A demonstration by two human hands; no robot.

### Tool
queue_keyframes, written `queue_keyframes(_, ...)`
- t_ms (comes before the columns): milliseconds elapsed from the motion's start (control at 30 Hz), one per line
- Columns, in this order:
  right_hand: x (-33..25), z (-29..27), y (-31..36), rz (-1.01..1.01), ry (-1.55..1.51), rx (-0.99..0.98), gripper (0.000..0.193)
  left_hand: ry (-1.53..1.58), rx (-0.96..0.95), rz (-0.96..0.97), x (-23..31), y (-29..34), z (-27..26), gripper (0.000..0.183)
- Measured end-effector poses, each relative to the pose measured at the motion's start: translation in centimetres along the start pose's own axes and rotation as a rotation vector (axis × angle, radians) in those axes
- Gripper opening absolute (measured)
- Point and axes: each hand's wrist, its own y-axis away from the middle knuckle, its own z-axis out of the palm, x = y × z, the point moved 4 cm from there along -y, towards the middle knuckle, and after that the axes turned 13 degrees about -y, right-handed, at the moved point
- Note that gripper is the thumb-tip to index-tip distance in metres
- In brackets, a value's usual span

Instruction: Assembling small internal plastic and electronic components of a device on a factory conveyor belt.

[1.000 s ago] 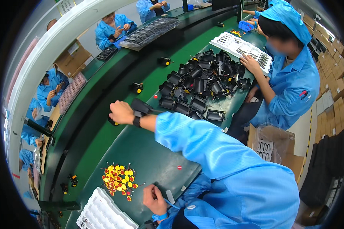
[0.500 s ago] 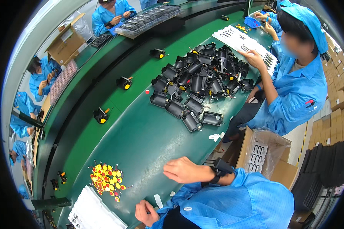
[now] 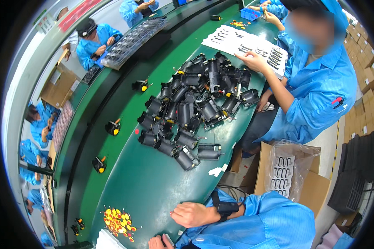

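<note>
My right hand (image 3: 190, 214), with a black device (image 3: 227, 208) strapped to its wrist, rests over the near side of the green table. Its fingers are curled in, and whatever they hold, if anything, is hidden. Just below, my left hand (image 3: 161, 242) is also curled and partly cut off by the picture's lower edge; I cannot make out its contents. Left of both hands lies a pile of small yellow and red round parts (image 3: 119, 222) with thin leads. A white tray (image 3: 108, 240) shows beside that pile. Farther up sits a large heap of black half-round plastic housings (image 3: 187, 114).
A green conveyor belt (image 3: 124, 101) carries spaced black parts along the left. At the right a co-worker in blue (image 3: 316, 91) reaches over a white tray (image 3: 220, 40). An open carton (image 3: 257, 174) stands beside the table. White labels (image 3: 217, 170) lie at its edge.
The whole view has shifted, so the heap, pile and white tray appear lower. Both my hands sit lower in the picture, still curled. Parts on the belt also appear lower and farther left.
</note>
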Motion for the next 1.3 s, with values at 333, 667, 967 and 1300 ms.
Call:
queue_keyframes(333, 1.3, -2.2, 0.4, -0.043, -0.598, 0.031, 0.014, -0.461, -0.11, -0.179, 1.6, -0.6, 0.1, 0.024)
queue_keyframes(667, 9.8, -28.3, -2.9, 0.333, -0.129, 0.578, 0.006, -0.363, -0.098, -0.201, -0.3, 0.6, 1.9, 0.013)
queue_keyframes(967, 10.3, -21.3, -8.4, 0.071, 0.179, 0.171, 0.031, -0.302, -0.046, -0.151, -3.7, 5.2, 5.0, 0.012)
queue_keyframes(1300, 7.3, -12.5, -8.5, 0.131, 0.191, -0.097, 0.036, -0.044, 0.035, -0.232, 0.7, -1.5, 1.1, 0.01)
